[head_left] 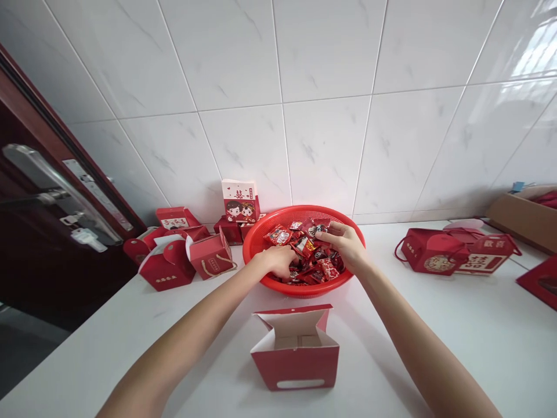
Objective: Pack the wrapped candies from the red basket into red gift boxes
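A red plastic basket (pixel 250 247) holds a heap of wrapped candies (pixel 311 273), mostly red, some with dark or gold patches. My left hand (pixel 278 261) reaches into its left side with curled fingers; the fingertips are hidden among the candies, so what they grip does not show. On the right side of the heap, my right hand (pixel 346 244) pinches at a dark wrapped candy (pixel 321 228) with thumb and fingers. In front of the basket stands a red gift box (pixel 296 366), its top open, white inside, with no candy visible in it.
Several red gift boxes (pixel 167 267) cluster left of the basket. A box with cartoon figures (pixel 241 200) stands against the tiled wall. To the right are red boxes with cord handles (pixel 435 252) and a cardboard carton (pixel 513 215). A dark door (pixel 39 232) borders the white table's left side.
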The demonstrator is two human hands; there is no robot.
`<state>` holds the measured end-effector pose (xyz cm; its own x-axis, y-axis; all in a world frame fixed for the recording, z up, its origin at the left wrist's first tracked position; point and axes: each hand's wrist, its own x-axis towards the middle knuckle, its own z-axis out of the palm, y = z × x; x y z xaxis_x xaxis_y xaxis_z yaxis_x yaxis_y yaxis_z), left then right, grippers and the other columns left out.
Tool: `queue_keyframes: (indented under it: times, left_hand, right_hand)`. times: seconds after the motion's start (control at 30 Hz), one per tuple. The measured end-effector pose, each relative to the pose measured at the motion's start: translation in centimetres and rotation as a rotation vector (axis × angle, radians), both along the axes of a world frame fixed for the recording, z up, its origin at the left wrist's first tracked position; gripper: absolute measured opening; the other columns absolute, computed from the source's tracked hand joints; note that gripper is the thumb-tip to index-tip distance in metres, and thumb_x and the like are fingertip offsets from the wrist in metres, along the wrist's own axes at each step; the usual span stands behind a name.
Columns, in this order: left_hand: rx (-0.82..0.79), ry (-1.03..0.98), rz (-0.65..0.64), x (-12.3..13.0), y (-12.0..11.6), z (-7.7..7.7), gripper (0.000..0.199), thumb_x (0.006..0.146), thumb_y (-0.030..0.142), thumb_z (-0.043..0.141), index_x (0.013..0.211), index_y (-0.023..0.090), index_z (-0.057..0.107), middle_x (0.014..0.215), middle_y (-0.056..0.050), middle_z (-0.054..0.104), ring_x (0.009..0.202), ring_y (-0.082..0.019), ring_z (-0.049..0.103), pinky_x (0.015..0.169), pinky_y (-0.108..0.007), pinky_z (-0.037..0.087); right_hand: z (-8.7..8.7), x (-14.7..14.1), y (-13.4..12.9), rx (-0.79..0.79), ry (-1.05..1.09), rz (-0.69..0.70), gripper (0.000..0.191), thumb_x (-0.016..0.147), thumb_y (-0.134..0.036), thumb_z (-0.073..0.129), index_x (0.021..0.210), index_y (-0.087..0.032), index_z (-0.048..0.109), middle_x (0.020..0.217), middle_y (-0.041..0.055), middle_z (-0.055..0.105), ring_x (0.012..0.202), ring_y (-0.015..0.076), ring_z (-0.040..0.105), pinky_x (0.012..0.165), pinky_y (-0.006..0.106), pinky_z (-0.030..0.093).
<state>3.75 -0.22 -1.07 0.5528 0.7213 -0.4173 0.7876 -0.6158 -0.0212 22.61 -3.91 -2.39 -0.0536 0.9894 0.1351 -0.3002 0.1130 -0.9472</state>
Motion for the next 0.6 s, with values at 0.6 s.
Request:
queue_keyframes:
  times: [0.6]
  left_hand:
    - [-0.003, -0.713, 0.263, -1.6, 1.4, -1.3, 0.023, 0.083, 0.035, 0.058, 0.076, 0.018, 0.073, 0.077, -0.002, 0.071, 0.075, -0.019, 0.062, 0.069, -0.027, 0.044]
  right_hand:
    - [0.2, 0.0, -0.1, -0.027, 0.029, -0.011, 0.031, 0.058, -0.037, 0.09, 0.078, -0.019, 0.077, 0.091, 0.0051, 0.078, 0.085, 0.0218, 0.073, 0.077, 0.032, 0.06]
